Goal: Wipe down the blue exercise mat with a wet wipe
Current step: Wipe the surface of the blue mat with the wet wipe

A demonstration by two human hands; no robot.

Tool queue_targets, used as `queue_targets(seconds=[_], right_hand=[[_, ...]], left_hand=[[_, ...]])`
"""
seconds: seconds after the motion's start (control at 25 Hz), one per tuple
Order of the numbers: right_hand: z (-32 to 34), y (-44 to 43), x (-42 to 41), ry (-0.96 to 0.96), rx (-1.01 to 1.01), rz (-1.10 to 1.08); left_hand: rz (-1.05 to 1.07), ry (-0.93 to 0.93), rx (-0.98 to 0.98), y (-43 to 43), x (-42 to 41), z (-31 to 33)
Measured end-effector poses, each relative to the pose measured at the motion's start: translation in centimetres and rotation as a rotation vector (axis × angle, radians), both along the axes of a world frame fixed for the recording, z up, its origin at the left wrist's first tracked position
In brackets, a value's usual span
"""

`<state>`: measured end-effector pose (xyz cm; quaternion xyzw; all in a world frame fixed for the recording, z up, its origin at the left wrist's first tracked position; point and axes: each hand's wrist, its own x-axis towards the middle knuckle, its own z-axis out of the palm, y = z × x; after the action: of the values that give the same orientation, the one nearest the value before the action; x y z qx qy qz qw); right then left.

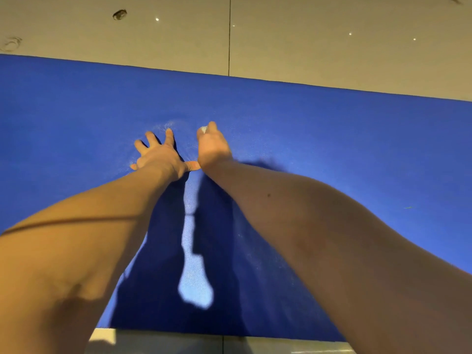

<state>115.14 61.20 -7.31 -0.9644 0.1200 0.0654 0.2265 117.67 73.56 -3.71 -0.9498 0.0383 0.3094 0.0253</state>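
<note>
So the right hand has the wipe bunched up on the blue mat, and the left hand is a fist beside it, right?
Not quite. The head view shows the left hand is no fist: its fingers are spread, resting on the blue mat. The rest holds: the right hand grips the wipe beside it.

One camera sits on the person's head. It looks forward and down, close over the blue mat (332,149), which fills the middle of the frame. The floor (332,47) shows along the top edge.
</note>
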Motion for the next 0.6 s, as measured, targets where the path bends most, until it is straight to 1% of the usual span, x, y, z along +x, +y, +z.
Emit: queue_targets(seconds=[0.08, 0.12, 0.16, 0.28, 0.36, 0.48, 0.56, 0.6], right_hand=[[0.8, -1.4, -1.0, 0.023, -0.008, -0.001], [0.9, -2.4, -1.4, 0.017, -0.033, -0.038], [0.8, -4.0, -1.9, 0.007, -0.066, -0.086], [0.9, -8.7, -4.0, 0.042, -0.14, -0.325], [1.0, -9.1, -4.9, 0.095, -0.201, -0.398], [1.6, -6.5, -4.6, 0.077, -0.143, -0.388], [1.6, -3.5, -4.0, 0.07, -0.121, -0.292], [1.6, -1.6, -3.8, 0.087, -0.109, -0.196]], left_hand=[[-0.013, 0.004, 0.006, 0.3, -0.1, 0.0], [-0.022, 0.011, 0.007, 0.4, -0.1, 0.0], [-0.028, 0.02, 0.004, 0.6, 0.0, 0.0], [-0.038, 0.035, -0.039, 1.5, -0.1, 0.5], [-0.038, 0.024, -0.092, 2.3, -0.6, 0.7], [-0.068, -0.018, -0.149, 3.7, -2.1, 0.5], [-0.082, -0.043, -0.148, 4.3, -3.3, 0.6], [-0.078, -0.048, -0.131, 4.4, -3.8, 0.7]])
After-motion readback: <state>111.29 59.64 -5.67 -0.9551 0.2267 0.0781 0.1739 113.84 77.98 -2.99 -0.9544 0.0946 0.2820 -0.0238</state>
